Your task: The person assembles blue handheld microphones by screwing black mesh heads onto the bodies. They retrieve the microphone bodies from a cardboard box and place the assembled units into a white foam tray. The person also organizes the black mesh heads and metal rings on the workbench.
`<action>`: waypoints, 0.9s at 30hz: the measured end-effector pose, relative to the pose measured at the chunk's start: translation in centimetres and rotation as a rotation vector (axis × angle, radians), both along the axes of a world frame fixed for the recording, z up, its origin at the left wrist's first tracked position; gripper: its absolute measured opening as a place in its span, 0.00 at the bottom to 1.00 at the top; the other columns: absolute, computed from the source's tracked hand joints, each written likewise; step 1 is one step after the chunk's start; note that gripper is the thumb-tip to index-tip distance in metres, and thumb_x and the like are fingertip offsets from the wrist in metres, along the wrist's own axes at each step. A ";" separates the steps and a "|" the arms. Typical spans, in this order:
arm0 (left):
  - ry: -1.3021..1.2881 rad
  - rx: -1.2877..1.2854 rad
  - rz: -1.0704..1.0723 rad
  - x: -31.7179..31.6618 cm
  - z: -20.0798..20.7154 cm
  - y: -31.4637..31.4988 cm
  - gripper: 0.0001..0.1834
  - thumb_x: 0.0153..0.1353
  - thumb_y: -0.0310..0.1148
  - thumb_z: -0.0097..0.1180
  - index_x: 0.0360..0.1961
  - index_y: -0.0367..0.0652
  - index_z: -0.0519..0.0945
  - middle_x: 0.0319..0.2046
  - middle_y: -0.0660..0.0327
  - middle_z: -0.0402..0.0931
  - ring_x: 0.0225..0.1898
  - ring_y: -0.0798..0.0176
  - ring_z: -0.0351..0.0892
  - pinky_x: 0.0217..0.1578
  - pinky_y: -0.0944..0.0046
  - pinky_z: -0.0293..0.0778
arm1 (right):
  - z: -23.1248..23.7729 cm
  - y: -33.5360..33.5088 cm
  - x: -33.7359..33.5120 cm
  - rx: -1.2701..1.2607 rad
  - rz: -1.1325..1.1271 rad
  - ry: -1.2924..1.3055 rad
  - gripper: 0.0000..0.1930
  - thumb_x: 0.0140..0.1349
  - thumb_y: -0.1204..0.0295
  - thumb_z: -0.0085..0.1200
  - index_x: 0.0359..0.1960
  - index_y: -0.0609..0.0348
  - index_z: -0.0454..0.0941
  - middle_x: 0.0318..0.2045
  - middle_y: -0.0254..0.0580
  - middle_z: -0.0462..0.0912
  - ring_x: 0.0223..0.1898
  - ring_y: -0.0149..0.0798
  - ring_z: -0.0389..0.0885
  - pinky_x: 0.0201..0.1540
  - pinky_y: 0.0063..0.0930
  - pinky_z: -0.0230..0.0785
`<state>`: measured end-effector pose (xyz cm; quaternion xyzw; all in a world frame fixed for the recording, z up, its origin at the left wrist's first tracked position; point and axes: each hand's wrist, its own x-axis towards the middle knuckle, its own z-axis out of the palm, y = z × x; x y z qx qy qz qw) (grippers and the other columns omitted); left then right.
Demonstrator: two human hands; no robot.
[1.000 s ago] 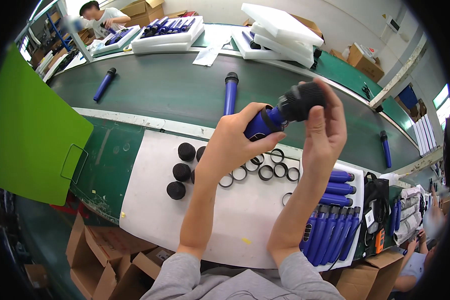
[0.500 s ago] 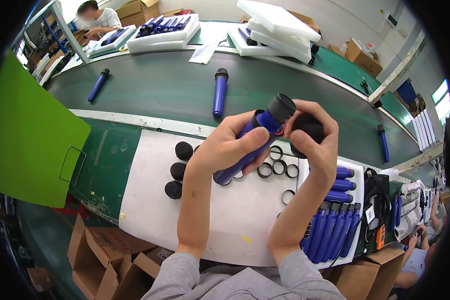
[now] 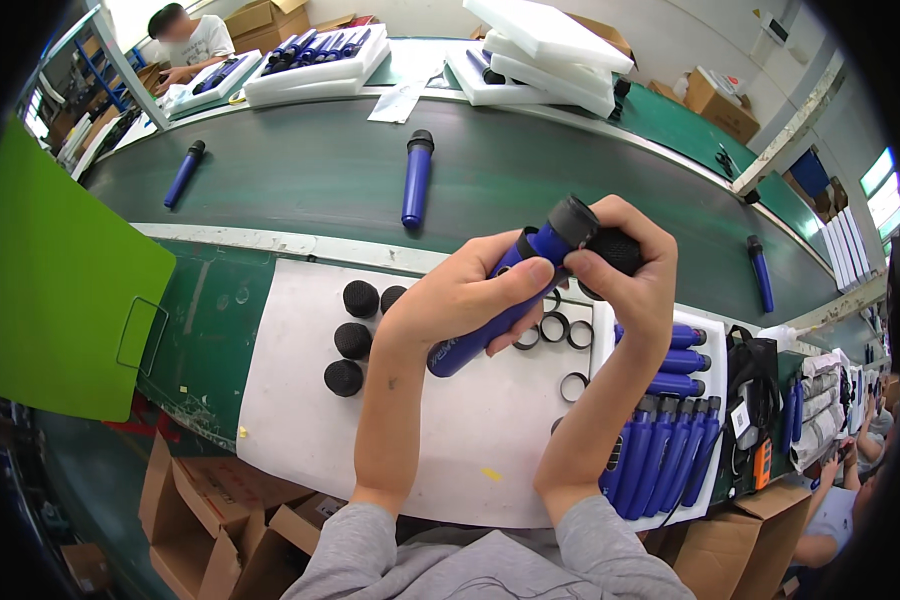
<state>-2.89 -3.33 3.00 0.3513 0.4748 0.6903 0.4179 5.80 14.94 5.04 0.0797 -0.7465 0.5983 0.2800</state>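
My left hand (image 3: 470, 290) is wrapped round a blue microphone body (image 3: 467, 345), tilted with its black upper end to the upper right. A black ring sits round its neck. My right hand (image 3: 652, 275) grips a black mesh microphone head (image 3: 615, 250), thumb and fingers close against the body's upper end. Whether the head touches that end is hard to see. Beneath my hands, a white sheet (image 3: 420, 450) bears several loose black rings (image 3: 554, 326) and several more mesh heads (image 3: 352, 341) beside my left forearm.
On my right lies a white foam tray (image 3: 712, 478) of blue microphones (image 3: 660, 460). Beyond the bench runs a green belt (image 3: 300, 160) carrying spaced-out microphones (image 3: 417, 185). Foam trays (image 3: 315, 88) stand on its far side, where a person (image 3: 195, 45) sits. A green panel (image 3: 60, 290) rises at left.
My right hand has brought the mesh head nearer the microphone body's upper end, and the red part seen there before is now hidden. Microphones on the belt appear slightly further left.
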 end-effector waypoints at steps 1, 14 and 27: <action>-0.006 -0.015 -0.040 -0.1 -0.1 -0.1 0.25 0.70 0.53 0.55 0.46 0.38 0.73 0.20 0.61 0.75 0.14 0.73 0.71 0.16 0.72 0.68 | -0.2 0.4 -0.1 0.003 0.037 0.018 0.14 0.48 0.79 0.73 0.38 0.62 0.84 0.28 0.32 0.82 0.28 0.24 0.79 0.30 0.18 0.71; -0.017 0.008 0.175 -0.3 0.2 0.6 0.20 0.67 0.46 0.60 0.46 0.40 0.74 0.20 0.64 0.73 0.15 0.73 0.72 0.16 0.71 0.68 | -0.9 0.3 -0.8 -0.071 0.003 0.026 0.19 0.59 0.74 0.61 0.53 0.60 0.78 0.35 0.36 0.80 0.36 0.28 0.78 0.40 0.21 0.72; 0.235 -0.079 0.237 1.0 0.1 1.6 0.29 0.61 0.44 0.66 0.57 0.40 0.73 0.24 0.61 0.77 0.20 0.73 0.73 0.22 0.69 0.70 | -0.4 0.6 -0.3 -0.279 -0.050 0.312 0.34 0.63 0.56 0.66 0.63 0.67 0.70 0.52 0.58 0.82 0.54 0.47 0.83 0.58 0.39 0.76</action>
